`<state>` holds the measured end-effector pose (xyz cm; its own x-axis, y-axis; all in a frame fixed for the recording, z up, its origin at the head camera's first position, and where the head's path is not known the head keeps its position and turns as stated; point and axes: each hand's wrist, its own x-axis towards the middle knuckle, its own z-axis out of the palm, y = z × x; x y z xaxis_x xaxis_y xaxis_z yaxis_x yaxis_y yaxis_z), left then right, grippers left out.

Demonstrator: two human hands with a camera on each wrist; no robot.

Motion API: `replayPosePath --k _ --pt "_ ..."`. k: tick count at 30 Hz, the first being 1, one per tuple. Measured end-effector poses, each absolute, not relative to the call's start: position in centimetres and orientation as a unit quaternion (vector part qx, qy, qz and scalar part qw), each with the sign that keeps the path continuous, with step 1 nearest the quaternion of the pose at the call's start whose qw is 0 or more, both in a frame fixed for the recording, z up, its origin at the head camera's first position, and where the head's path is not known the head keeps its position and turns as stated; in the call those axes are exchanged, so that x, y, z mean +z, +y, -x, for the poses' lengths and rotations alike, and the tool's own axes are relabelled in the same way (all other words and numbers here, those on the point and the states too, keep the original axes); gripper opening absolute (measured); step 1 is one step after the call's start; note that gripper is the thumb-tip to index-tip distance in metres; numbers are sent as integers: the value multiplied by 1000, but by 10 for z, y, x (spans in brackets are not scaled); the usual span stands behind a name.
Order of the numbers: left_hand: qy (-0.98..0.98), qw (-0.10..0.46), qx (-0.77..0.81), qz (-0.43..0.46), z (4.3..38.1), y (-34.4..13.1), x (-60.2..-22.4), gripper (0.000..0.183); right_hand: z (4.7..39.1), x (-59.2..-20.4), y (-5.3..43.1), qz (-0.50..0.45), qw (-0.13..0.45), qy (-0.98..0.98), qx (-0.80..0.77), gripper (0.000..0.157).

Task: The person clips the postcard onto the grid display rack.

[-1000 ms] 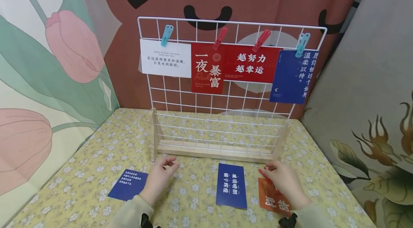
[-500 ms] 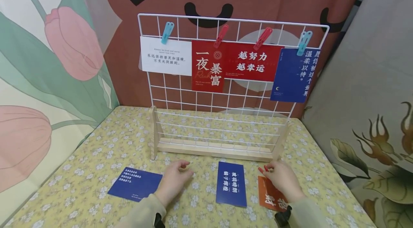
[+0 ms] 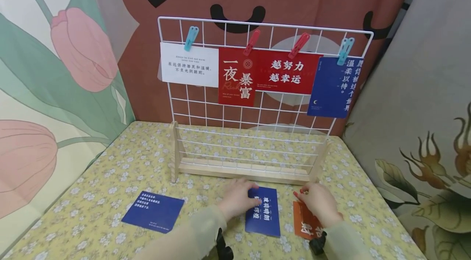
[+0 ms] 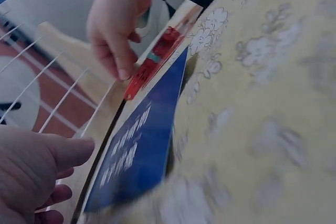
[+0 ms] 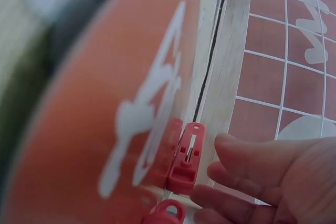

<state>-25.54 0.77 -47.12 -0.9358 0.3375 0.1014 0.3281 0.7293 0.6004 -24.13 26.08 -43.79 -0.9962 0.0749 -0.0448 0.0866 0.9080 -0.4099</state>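
Note:
In the head view my left hand (image 3: 239,198) is over the left edge of a blue card (image 3: 266,221) that lies on the table, its thumb out across the lettering. The left wrist view shows that thumb apart from the loosely curled fingers, nothing between them. My right hand (image 3: 321,202) covers part of an orange card (image 3: 302,227). Beside its fingers are red clothespins (image 5: 186,163), lying by the orange card in the right wrist view; whether the fingertips touch them is unclear. A second blue card (image 3: 152,211) lies to the left.
Behind the cards stands a white wire grid (image 3: 224,115) in a wooden base (image 3: 243,173). Clothespins hold a white card (image 3: 189,72), two red cards (image 3: 235,88) and a blue card (image 3: 327,88) on it. A floral cloth (image 3: 106,198) covers the table.
My left hand has moved right, from beside the left blue card to the middle blue card. My right hand has stayed by the orange card, shifting only slightly.

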Motion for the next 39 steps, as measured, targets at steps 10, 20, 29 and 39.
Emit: replayPosePath --k 10,20,29,39 --pt "949 16 225 -219 268 48 -466 49 244 -442 256 -36 7 980 -193 16" --pt "957 38 200 -205 272 54 -466 47 247 -445 253 -32 15 978 -208 15" --pt "967 46 170 -182 271 49 -458 63 248 -446 246 -19 19 977 -210 18" --pt "955 42 252 -149 277 39 -460 44 251 -448 242 10 5 979 -205 18"
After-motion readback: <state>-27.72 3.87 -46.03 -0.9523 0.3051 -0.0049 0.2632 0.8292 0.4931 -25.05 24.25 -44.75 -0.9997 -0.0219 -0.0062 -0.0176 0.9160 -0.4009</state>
